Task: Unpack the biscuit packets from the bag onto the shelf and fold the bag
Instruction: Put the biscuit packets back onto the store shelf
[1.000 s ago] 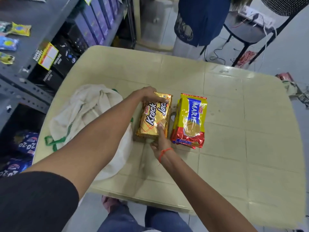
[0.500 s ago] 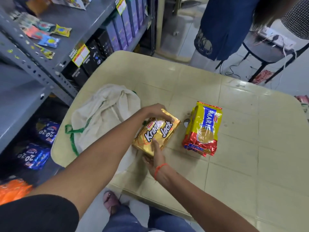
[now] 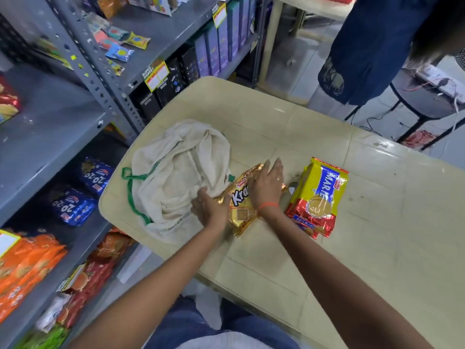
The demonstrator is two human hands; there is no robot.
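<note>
Gold Krack Jack packet (image 3: pixel 241 214) on the table (image 3: pixel 377 248), left grip (image 3: pixel 210 209) curled round its edge, right grip (image 3: pixel 266 187) flat-fingered on top

both bare arms reach forward; left hand (image 3: pixel 210 209) palm down, fingers curled; right hand (image 3: pixel 266 187) flat, fingers spread, orange thread (image 3: pixel 268 205) round its wrist
</note>
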